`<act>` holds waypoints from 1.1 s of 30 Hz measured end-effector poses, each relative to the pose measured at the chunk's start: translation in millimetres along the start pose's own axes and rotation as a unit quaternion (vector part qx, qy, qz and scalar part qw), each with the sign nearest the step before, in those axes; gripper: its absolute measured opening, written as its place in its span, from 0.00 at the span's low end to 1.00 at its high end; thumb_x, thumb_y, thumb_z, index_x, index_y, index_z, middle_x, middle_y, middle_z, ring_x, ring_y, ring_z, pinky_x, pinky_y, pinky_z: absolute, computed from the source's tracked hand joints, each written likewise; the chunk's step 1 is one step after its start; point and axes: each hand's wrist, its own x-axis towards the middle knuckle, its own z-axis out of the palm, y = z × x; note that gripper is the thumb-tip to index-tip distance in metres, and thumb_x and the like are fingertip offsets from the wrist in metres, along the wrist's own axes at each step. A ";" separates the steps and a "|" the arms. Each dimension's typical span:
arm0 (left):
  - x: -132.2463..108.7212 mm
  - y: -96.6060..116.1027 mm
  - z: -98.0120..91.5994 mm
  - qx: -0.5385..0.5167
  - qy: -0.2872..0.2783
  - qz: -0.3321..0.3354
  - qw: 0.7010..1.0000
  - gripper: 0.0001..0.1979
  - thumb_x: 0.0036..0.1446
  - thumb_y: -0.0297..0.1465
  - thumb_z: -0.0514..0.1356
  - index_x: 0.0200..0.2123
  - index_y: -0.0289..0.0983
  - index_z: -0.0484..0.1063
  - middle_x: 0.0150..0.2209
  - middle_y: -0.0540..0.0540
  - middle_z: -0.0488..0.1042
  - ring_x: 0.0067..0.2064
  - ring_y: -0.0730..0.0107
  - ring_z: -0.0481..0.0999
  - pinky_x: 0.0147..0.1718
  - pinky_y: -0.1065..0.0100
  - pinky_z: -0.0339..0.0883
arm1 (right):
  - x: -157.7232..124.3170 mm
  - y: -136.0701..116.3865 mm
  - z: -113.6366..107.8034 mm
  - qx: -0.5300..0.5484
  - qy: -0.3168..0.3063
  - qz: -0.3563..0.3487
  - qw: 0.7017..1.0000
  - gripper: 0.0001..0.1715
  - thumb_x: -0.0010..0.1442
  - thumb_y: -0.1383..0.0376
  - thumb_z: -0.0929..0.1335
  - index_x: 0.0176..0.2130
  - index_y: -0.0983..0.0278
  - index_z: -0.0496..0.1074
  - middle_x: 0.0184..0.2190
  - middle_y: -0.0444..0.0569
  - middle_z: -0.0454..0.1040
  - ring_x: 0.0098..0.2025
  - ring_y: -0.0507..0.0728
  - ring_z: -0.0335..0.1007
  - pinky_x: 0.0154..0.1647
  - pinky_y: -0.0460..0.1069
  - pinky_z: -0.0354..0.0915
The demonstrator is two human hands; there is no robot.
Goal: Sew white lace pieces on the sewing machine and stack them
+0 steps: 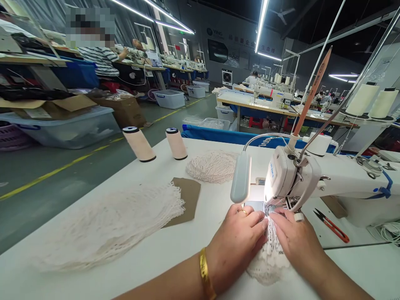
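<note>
A strip of white lace fabric [268,262] runs toward me from under the needle area of a white sewing machine [284,175]. My left hand [239,241], with a ring and a gold bangle, presses the lace from the left just before the presser foot, fingers together. From the right, my right hand [295,239] pinches the lace's other edge close to the foot. The fingertips of both hands are partly hidden at the lace. A lit lamp [241,177] hangs just beyond my left hand.
Stacked lace pieces [118,221] lie on the left, over a brown card [187,200]. Behind are a lace pile [212,166] and two thread cones [139,144] [176,143]. Red-handled thread snips [333,227] lie right of my right hand. A person in a striped top [100,60] sits farther off.
</note>
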 end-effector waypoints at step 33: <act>5.7 -8.4 0.7 -0.159 0.033 -0.018 0.987 0.09 0.60 0.20 0.52 0.33 0.40 0.66 0.32 0.50 0.73 0.33 0.66 0.70 0.35 0.67 0.64 | -0.1 -2.1 -27.4 0.218 -0.064 -0.025 0.974 0.13 0.75 0.65 0.60 0.43 0.58 0.72 0.37 0.47 0.78 0.40 0.59 0.73 0.41 0.51 0.67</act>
